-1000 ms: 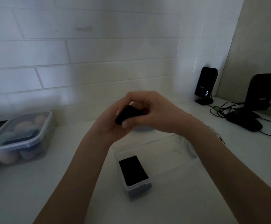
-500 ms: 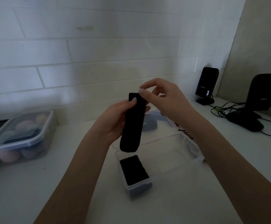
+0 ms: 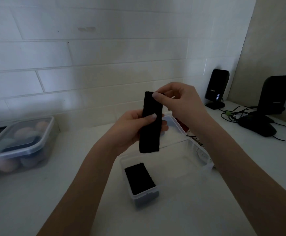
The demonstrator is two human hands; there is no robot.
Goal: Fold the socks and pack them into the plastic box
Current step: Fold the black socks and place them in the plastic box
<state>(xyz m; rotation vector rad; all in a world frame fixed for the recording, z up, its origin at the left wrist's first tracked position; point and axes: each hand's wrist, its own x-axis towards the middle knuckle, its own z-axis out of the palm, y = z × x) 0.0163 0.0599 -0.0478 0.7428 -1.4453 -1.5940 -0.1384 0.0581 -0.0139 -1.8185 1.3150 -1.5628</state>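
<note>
Black sock (image 3: 150,123), unrolled into a flat strip, hanging upright in the air just above the far edge of the clear plastic box (image 3: 198,160). Left hand (image 3: 130,130) gripping the strip at mid-length, thumb lying across the front face, fingers curling round behind. Right hand (image 3: 178,99) pinching the strip's top right corner between thumb and fingertip, remaining fingers curling loosely above. Both hands closing on the same sock, one above the other, near each other but not touching.

Inside the plastic box, at its near left end: folded black sock (image 3: 139,178), lying flat against the wall. Remainder of the box interior showing bare, translucent floor.

Behind the plastic box, partly hidden by the hanging sock and the left hand: second clear container (image 3: 172,121), contents too dim to make out. Far to the left of the plastic box: lidded container (image 3: 19,143) holding rounded pale and bluish items. Far to the right and behind: two black stands (image 3: 273,103) with cables (image 3: 232,114) trailing between them on the white countertop (image 3: 70,193). White tiled wall (image 3: 87,65) rising behind everything.
</note>
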